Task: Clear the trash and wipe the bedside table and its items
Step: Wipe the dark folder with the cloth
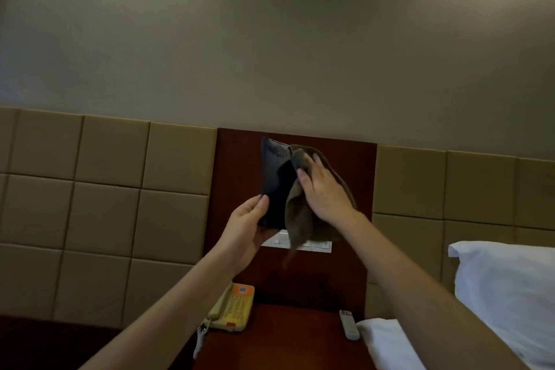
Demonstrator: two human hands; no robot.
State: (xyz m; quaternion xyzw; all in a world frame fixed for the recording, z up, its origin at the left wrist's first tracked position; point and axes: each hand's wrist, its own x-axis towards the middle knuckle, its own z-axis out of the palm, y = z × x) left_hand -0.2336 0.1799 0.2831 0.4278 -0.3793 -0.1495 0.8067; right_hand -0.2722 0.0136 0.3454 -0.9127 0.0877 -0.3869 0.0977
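My left hand (247, 227) grips the lower edge of a flat black leather folder (275, 177), held upright in the air in front of the dark wood wall panel. My right hand (322, 189) holds a brown cloth (295, 219) against the folder's right half, the cloth hanging down below it. The upper part of the folder glistens. Below lies the dark wooden bedside table (288, 336) with a cream and yellow telephone (232, 309) at its left and a white remote control (349, 324) at its right.
A white switch plate (318, 246) sits on the wood panel behind the cloth. Beige padded wall tiles (105, 195) flank the panel. A white pillow (507, 294) and a folded white towel (387, 342) lie at the right.
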